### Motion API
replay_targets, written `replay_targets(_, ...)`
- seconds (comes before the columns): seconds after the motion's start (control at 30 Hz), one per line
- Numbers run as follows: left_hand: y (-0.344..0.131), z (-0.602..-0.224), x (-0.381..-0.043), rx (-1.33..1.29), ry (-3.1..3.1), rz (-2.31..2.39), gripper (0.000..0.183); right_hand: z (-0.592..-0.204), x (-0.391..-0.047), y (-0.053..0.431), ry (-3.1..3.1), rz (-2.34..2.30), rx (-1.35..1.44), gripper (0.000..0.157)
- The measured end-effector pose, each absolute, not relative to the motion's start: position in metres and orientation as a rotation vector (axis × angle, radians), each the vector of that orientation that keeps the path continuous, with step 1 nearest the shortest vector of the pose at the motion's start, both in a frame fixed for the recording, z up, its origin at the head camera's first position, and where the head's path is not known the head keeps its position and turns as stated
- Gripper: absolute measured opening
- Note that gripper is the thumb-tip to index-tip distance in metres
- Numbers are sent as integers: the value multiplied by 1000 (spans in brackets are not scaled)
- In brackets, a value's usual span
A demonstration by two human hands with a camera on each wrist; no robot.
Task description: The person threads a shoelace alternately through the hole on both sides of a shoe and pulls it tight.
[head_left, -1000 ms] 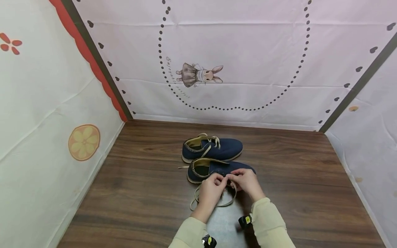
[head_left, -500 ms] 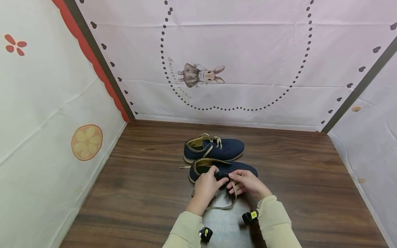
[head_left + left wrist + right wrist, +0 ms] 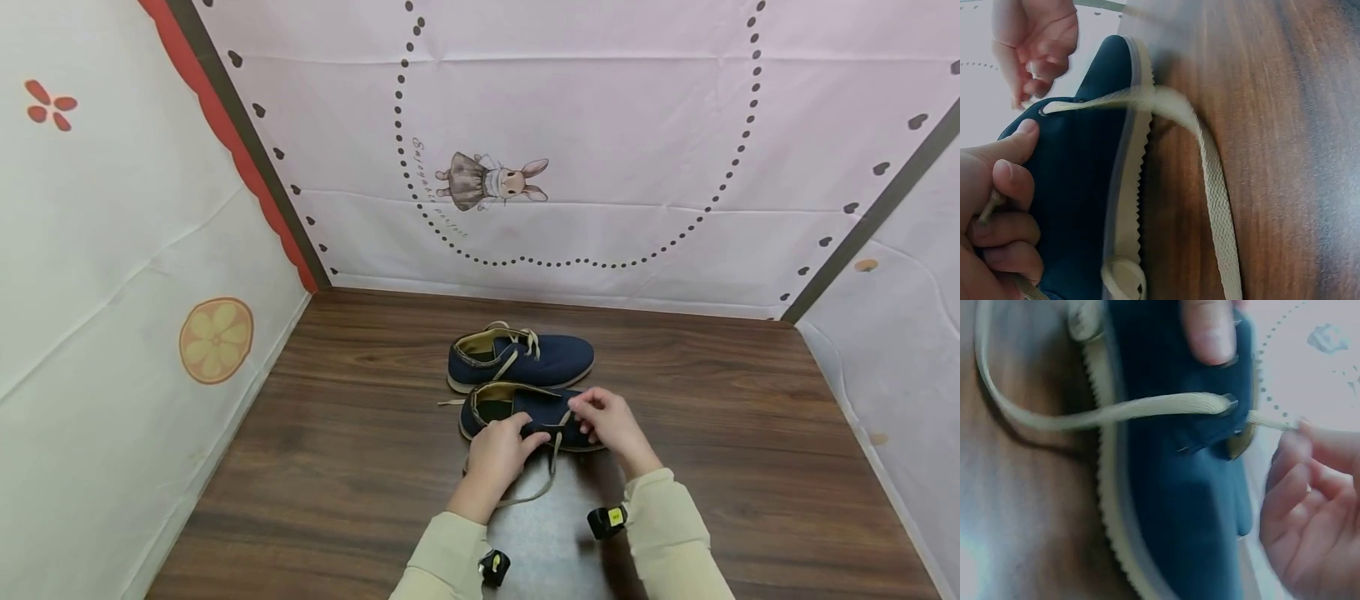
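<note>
A navy canvas shoe (image 3: 542, 404) with a pale sole stands on the floor, toe to the right. My left hand (image 3: 498, 457) holds its near eyelet flap, thumb on the cloth; a bit of lace is tucked among the curled fingers in the left wrist view. A flat beige shoelace (image 3: 1166, 406) runs through an eyelet, its long part looping down to the floor. On the flap's inner side, my right hand (image 3: 609, 421) pinches the short end of this lace between thumb and forefinger, drawn taut in the right wrist view.
Behind it sits the matching navy shoe (image 3: 564, 357), its lace threaded. A loose lace end (image 3: 450, 402) lies left of the near shoe. Brown wood-grain floor (image 3: 360, 467) surrounds both, closed in by printed white cloth walls (image 3: 600, 150). A pale patch (image 3: 536, 550) lies between the forearms.
My left hand has moved from the lace onto the shoe's flap. My right hand has drawn the lace end through the eyelet, up and to the right, and the loop has shrunk.
</note>
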State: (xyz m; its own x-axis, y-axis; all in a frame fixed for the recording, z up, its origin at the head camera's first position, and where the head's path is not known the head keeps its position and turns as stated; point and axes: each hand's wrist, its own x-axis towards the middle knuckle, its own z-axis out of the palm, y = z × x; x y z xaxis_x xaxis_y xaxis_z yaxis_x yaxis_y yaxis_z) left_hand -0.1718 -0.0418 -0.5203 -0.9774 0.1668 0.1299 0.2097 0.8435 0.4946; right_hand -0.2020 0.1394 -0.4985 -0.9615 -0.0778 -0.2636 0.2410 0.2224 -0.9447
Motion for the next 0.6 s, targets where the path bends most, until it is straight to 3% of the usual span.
replay_targets(0.3,-51,-510,-172,-363,-3112,-745,31,-476,-203,139,2307,-2238,-26,20)
replay_targets(0.6,-50,-506,-170,-288,-3151,-784,31,-466,-201,131,2382,-2621,-683,10)
